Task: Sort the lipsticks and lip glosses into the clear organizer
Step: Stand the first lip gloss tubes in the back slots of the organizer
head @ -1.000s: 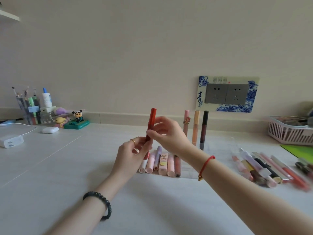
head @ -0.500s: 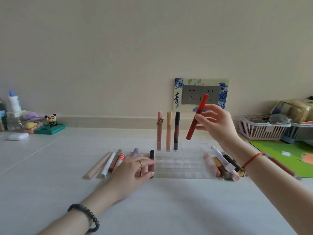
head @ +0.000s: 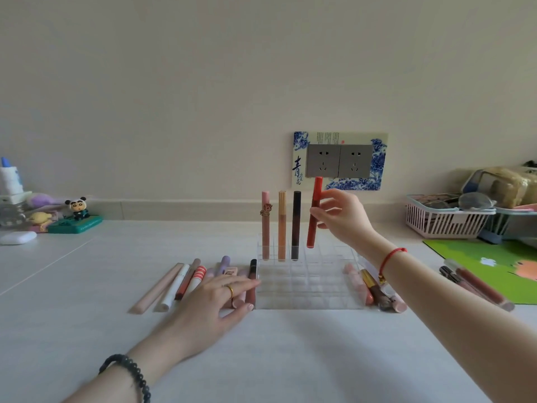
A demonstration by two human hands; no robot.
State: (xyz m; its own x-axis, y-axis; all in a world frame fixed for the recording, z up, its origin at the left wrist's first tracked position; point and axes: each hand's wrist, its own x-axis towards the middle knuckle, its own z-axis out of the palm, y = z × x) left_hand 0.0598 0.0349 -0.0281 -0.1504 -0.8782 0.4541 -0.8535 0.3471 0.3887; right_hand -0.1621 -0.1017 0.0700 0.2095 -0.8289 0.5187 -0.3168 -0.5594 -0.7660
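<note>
Head view, only cam. Right hand (head: 344,218), right of centre frame, pinches a red lip gloss tube (head: 314,212) between thumb and fingers. Tube is near upright, slightly tilted, lower end just over the back row of the clear organizer (head: 305,282); can't tell if the tip is inside a cell yet.

Organizer sits centre frame on the white table (head: 87,330). Back row already holds three upright tubes, left to right: pink tube (head: 265,225), tan tube (head: 282,225), dark brown tube (head: 296,225). Red tube is just right of the dark brown one.

Left hand (head: 215,303), lower centre-left, lies flat and open, palm down, fingers spread over a row of loose tubes (head: 186,282) lying left of the organizer; fingertips touch the organizer's left edge. Not gripping anything.

More loose tubes (head: 369,286) lie against the organizer's right side, partly behind the right forearm. Another few tubes (head: 476,283) lie further right, on the edge of a green mat (head: 488,257).
</note>
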